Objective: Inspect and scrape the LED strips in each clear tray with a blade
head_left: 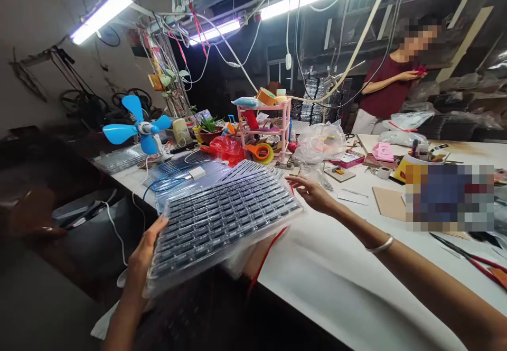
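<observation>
A clear plastic tray (225, 219) with rows of small dark, printed pieces is raised over the table's near edge, tilted. My left hand (143, 253) grips its left end, the thumb along the rim. Just off the tray's right end is my right hand (312, 193), fingers stretched out and apart; whether a fingertip touches the rim I cannot tell. A metal bangle (381, 244) circles my right wrist. Behind the tray, more clear trays (253, 170) lie on the table, partly hidden by it.
A blue-bladed fan (144, 128) stands at the left. Beyond the tray are a pink rack (285, 129), a red bag (226, 150) and a tape dispenser (259, 153). Red-handled scissors (471, 258) lie at right on the white table (332, 271). A person (390, 73) stands behind.
</observation>
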A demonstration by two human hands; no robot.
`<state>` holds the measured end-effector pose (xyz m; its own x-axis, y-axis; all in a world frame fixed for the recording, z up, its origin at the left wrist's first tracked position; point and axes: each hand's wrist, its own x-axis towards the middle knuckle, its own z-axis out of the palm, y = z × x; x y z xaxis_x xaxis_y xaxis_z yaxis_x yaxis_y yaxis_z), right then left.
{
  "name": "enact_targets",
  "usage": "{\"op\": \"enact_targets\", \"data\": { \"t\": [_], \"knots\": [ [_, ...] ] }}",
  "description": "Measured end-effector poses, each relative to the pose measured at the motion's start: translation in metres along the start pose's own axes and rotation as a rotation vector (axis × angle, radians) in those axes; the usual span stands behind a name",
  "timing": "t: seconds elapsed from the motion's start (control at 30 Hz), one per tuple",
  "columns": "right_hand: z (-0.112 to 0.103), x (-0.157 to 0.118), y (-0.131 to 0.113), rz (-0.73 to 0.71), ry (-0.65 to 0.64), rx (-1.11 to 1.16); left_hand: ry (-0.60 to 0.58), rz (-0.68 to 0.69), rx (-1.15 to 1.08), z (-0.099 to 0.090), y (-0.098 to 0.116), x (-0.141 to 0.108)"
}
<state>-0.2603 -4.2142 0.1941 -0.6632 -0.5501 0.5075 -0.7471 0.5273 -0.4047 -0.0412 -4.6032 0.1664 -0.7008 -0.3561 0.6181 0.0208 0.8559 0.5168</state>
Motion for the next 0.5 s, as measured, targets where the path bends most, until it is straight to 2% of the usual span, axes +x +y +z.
{"op": "enact_targets", "data": {
  "t": [0.13, 0.3, 0.4, 0.5],
  "knots": [
    [0.013, 0.005, 0.009, -0.174, -0.008, 0.028, -0.020, -0.031, -0.007, -0.005, 0.006, 0.004],
    [0.026, 0.008, 0.011, -0.278, 0.012, 0.013, -0.026, 0.048, 0.055, -0.009, 0.004, 0.001],
    [0.022, 0.000, 0.006, -0.327, 0.016, -0.005, -0.086, 0.122, 0.140, -0.017, -0.002, 0.000],
    [0.007, -0.014, 0.001, -0.357, 0.045, -0.024, -0.160, 0.245, 0.202, -0.027, 0.006, 0.002]
  ]
}}
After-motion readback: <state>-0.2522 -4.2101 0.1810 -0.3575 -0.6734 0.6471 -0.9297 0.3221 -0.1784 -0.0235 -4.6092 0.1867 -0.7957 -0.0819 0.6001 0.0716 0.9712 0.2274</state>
